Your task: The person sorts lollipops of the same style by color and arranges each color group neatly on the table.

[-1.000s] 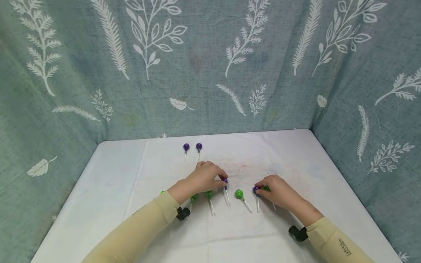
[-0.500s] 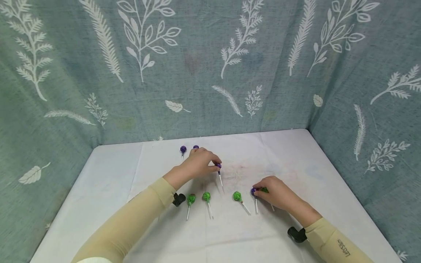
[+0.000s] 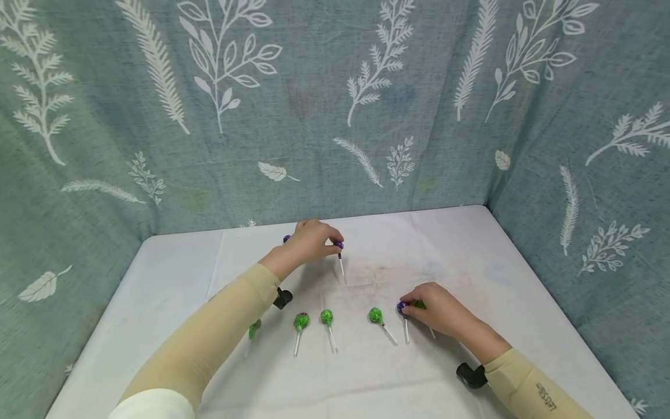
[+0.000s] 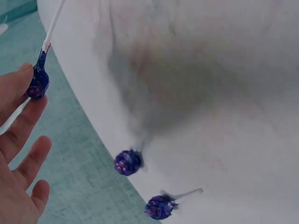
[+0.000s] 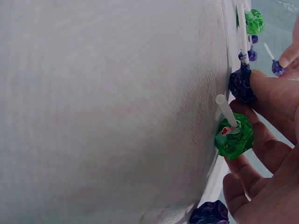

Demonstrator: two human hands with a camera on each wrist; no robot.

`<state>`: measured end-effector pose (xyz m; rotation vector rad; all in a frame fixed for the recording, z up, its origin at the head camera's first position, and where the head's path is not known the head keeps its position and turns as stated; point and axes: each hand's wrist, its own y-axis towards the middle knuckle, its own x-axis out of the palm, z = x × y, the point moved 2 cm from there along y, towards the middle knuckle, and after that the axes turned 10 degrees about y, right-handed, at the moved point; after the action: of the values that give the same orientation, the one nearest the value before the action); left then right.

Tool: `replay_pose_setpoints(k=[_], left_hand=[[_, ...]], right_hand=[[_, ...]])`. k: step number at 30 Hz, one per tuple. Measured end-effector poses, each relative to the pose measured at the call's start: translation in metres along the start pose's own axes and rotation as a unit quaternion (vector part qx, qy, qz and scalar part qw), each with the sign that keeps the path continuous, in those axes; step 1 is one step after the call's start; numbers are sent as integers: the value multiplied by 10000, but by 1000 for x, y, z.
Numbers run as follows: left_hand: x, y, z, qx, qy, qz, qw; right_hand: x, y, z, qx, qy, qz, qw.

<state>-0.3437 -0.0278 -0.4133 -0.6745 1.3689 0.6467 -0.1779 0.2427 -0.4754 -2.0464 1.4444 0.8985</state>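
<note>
My left hand (image 3: 312, 240) pinches a purple-wrapped lollipop (image 4: 39, 84) by its head between thumb and finger, its white stick pointing toward me, near the table's far edge. Two more purple lollipops, one nearer the hand (image 4: 128, 162) and one lower (image 4: 160, 206), lie on the table in the left wrist view; in the head view that hand mostly hides them. My right hand (image 3: 438, 305) pinches the head of another purple lollipop (image 5: 240, 84) at the right of the row. Beside its fingers lies a green lollipop (image 5: 235, 137), partly covered by the hand in the head view.
Green lollipops lie across the middle of the white table (image 3: 377, 372): one left (image 3: 301, 322), one central (image 3: 327, 316), one right (image 3: 375, 315). Another green lollipop (image 3: 254, 329) is partly behind my left arm. One more purple lollipop (image 5: 209, 213) shows low in the right wrist view.
My left hand has carried its purple lollipop away from the row, toward the far edge near the two purple ones. My right hand has stayed about where it was, still pinching its lollipop.
</note>
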Motion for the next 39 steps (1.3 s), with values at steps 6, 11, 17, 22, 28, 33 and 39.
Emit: replay_pose_setpoints(k=[6,11,17,22,28,33,39], left_hand=[[1,9,-13,-224,16,-50,9997],[0,16,-21,-380,59,-84,9992],[-1,24,-26,-537,39,-211,9983],[6,31,-31,-693,118,-293,9971],[18,38,-36,-802,167,-343,9961],[24,39,-40,-920,113,-308,9952],[28,39,-42,-951,43,-323,9949]], right_hand=[[-1,1,-1,-31,-44,-23,10000],[-2,3,-2,4,-95,-12,10000],[-2,2,-2,102,-54,15,9999],[-1,2,0,177,19,13,9998],[0,0,0,210,19,38,9998],[1,0,1,256,-36,74,9996],[2,1,1,361,-17,117,9993]])
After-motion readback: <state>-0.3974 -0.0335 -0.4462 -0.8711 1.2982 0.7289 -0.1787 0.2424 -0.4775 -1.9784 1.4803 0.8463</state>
